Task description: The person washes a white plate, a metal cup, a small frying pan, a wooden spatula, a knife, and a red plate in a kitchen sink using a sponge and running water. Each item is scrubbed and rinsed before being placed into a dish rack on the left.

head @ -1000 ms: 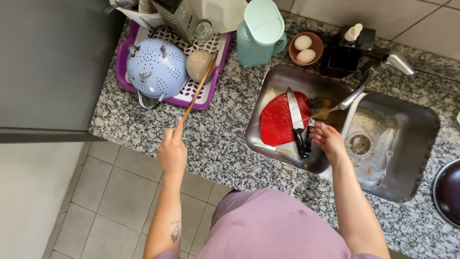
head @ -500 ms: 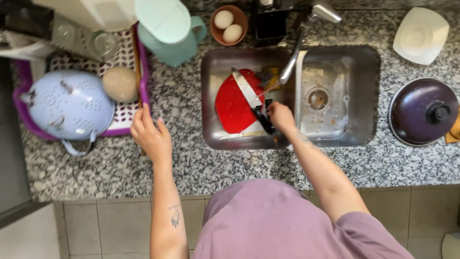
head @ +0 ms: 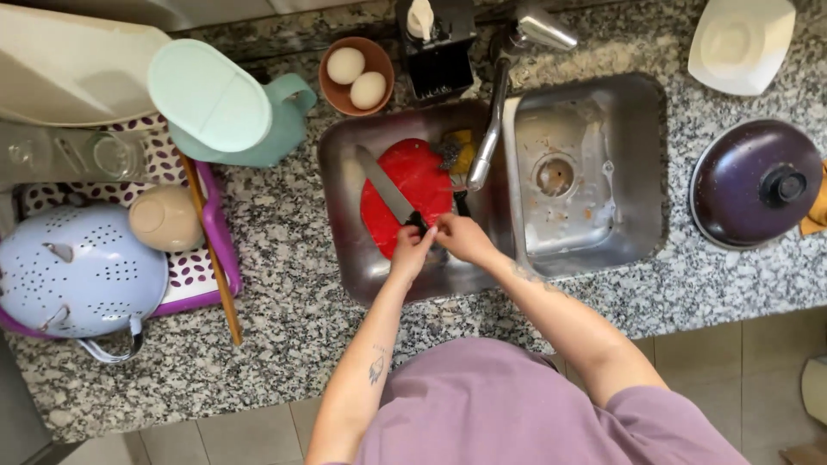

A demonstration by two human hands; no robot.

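Nearest the body, both hands meet over the near edge of the left basin of the stainless steel double sink (head: 639,155). The left hand (head: 412,250) curls its fingers together around the black handle of a long steel-bladed kitchen knife (head: 389,194); the right hand (head: 463,237) touches the same handle end from the other side, fingers bent and close, though whether it truly grips or only steadies cannot be told. The knife lies flat, blade slanting away to the upper left, on a red round plastic cutting board (head: 422,185) resting in that basin.

The knife looks stiff and moderately light, and, lying in a sink, probably wet and slippery; its edge is sharp, so the handle is the only safe place to hold it. The board seems rigid, light and slick, best taken by its rim.

Just beyond the board sit a grey scouring pad and yellow sponge (head: 457,155) beside the chrome tap (head: 500,103). Farther left on the speckled granite counter (head: 284,284), a wooden spoon (head: 211,250) lies along a purple drying tray (head: 220,250) holding a pale blue colander (head: 77,271). At the back stands a mint-green lidded jug (head: 220,108).
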